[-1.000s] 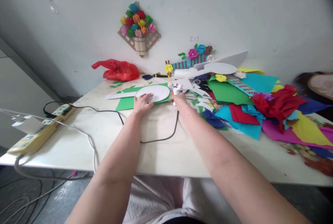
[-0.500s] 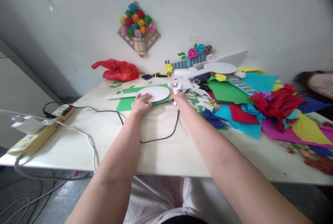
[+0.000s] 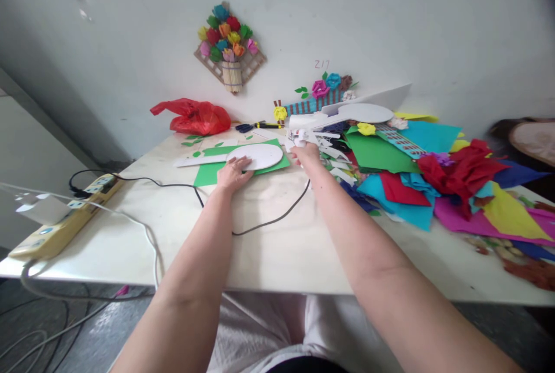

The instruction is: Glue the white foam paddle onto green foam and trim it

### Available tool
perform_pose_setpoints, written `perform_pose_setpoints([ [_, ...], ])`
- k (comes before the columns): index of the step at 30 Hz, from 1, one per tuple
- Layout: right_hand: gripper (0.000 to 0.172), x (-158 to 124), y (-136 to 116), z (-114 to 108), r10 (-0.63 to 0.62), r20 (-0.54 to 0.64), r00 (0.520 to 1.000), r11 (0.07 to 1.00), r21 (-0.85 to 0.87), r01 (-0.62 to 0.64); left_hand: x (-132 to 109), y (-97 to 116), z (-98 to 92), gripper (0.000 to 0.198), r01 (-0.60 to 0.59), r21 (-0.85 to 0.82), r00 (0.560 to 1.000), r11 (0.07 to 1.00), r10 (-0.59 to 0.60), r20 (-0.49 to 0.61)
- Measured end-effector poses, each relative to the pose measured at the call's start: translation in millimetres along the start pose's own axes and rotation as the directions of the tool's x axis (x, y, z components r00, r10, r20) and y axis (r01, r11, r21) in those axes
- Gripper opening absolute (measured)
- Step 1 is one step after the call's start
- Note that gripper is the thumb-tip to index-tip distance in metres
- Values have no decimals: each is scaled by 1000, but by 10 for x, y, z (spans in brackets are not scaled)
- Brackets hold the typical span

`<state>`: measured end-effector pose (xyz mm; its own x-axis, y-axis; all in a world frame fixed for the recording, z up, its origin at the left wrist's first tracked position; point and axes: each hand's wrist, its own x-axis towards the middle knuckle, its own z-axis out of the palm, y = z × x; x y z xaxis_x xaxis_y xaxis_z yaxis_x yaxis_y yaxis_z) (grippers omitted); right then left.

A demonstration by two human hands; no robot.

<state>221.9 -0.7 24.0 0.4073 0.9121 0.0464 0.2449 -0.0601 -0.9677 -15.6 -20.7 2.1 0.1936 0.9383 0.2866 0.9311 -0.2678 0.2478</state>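
Here, seen from the head camera, the left hand (image 3: 234, 173) lies flat with its fingers spread, pressing on the near edge of a white oval (image 3: 256, 155) that rests on a green sheet (image 3: 207, 172) toward the far side of the table (image 3: 281, 251). At the oval's 3 o'clock the right hand (image 3: 309, 152) is closed around a small white tool (image 3: 300, 137), apparently a glue gun, from which a black cord (image 3: 269, 222) loops across the table toward the power strip (image 3: 65, 220) at 8 o'clock. The oval's face appears bare, with nothing fixed to it as far as can be seen; whether it is bonded to the sheet cannot be told. Loose green leaves (image 3: 193, 141) lie at its 10 o'clock, scissors (image 3: 245, 128) at 12 o'clock, and a heap of coloured paper (image 3: 433, 182) spreads from 3 to 4 o'clock. A red bag (image 3: 195, 117) sits at 11 o'clock below a paper bouquet (image 3: 228, 43) on the wall. By this evidence the work is judged early: pieces cut and laid out, assembly largely undone.
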Motion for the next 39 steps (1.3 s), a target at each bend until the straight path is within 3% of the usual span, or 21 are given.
perform_pose_setpoints([
  [5,13,-42,-196,-218,85,129,988,988,-139,-67,5,-4,18,47,0,33,1000,999,1,-28],
  [11,13,-160,-437,-480,93,216,972,957,-288,-27,37,-2,35,47,-1,11,995,1000,2,-100],
  [21,19,-306,-654,-639,134,357,924,889,-455,47,51,13,45,45,27,-40,978,999,-34,-206],
  [27,16,-341,-644,-662,116,414,903,895,-437,85,65,25,50,43,58,-65,968,996,-72,-238],
  [39,13,-197,-427,-591,124,519,846,951,-305,48,41,71,26,43,73,-54,965,996,-84,-247],
])
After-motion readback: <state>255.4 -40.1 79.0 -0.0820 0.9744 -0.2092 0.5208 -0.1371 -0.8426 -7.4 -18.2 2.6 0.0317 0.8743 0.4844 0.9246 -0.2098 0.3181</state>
